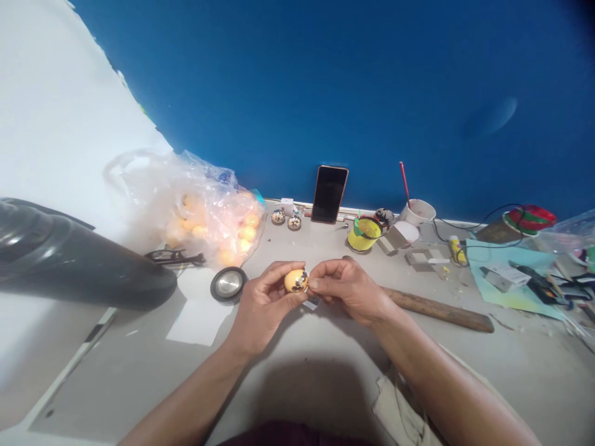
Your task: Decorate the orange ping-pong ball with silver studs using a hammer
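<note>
A small yellow-orange ball [292,281] with dark and shiny patches on its right side is held over the table. My left hand [259,305] grips it between thumb and fingers. At the ball's patched side, my right hand [349,288] has thumb and forefinger pinched together; what sits between those tips is too small to make out. Under the hands a small pale piece [312,302] shows partly. Two round, spotted, shiny pieces [286,219] lie on the table beyond my left hand.
Left are a plastic bag of orange balls [209,217], a dark round-rimmed metal disc [229,284] and a thick grey cylinder [83,260]. A phone [330,193] leans against the blue wall. Right are a yellow cup [364,235], a white cup [418,212] and a wooden handle [441,311].
</note>
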Demonstrator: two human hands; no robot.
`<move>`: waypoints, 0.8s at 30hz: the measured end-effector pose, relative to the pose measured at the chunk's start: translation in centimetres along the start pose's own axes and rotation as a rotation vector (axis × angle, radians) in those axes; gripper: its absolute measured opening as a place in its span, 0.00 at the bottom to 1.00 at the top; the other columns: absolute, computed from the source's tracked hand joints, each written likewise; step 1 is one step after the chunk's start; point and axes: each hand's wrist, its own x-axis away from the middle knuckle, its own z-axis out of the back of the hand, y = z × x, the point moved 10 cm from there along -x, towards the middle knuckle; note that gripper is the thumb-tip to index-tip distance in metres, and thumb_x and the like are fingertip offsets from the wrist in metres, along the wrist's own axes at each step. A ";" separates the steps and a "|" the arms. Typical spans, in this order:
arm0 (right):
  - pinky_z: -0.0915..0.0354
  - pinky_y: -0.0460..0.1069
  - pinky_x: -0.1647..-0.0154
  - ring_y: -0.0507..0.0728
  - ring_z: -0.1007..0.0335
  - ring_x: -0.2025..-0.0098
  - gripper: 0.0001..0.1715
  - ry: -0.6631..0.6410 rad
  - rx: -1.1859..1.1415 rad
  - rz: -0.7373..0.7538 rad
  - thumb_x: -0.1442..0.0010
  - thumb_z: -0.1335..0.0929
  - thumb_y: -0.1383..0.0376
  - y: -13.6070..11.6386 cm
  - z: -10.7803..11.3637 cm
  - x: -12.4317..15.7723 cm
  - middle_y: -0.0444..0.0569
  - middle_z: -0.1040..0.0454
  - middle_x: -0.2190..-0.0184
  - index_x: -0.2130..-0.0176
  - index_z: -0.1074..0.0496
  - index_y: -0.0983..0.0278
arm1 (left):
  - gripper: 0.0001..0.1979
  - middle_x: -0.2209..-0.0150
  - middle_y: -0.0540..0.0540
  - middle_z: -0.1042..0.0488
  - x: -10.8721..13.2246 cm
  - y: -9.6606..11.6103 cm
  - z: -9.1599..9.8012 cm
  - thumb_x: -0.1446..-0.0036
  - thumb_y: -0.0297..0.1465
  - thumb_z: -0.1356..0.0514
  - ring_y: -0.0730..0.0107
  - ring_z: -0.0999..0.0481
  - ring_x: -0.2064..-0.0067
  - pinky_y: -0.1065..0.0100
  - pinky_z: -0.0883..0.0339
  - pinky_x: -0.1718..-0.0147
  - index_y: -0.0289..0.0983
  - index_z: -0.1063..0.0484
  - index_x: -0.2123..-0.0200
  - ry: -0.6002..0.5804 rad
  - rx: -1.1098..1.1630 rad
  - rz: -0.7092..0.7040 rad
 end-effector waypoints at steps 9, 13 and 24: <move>0.49 0.45 0.78 0.47 0.44 0.80 0.13 -0.028 0.048 0.004 0.54 0.22 0.60 1.5 -0.6 -0.8 0.41 0.32 0.83 0.74 0.23 0.67 | 0.18 0.57 0.47 0.22 1.2 2.4 0.0 0.54 0.26 0.26 0.67 0.22 0.57 0.72 0.24 0.60 0.42 0.18 0.58 -0.002 0.052 -0.152; 0.48 0.44 0.79 0.46 0.43 0.80 0.17 0.005 -0.036 0.085 0.55 0.20 0.58 -0.8 0.6 -0.3 0.44 0.28 0.79 0.73 0.23 0.67 | 0.22 0.58 0.47 0.19 0.7 -0.2 0.5 0.55 0.27 0.25 0.73 0.22 0.66 0.74 0.24 0.66 0.43 0.19 0.54 -0.018 0.260 0.062; 0.49 0.45 0.79 0.46 0.45 0.81 0.16 -0.035 -0.121 0.075 0.56 0.20 0.57 -1.7 -1.6 1.1 0.45 0.25 0.78 0.74 0.22 0.66 | 0.21 0.65 0.48 0.19 0.7 0.4 0.1 0.56 0.30 0.25 0.70 0.20 0.65 0.72 0.23 0.65 0.38 0.20 0.56 0.050 0.172 0.075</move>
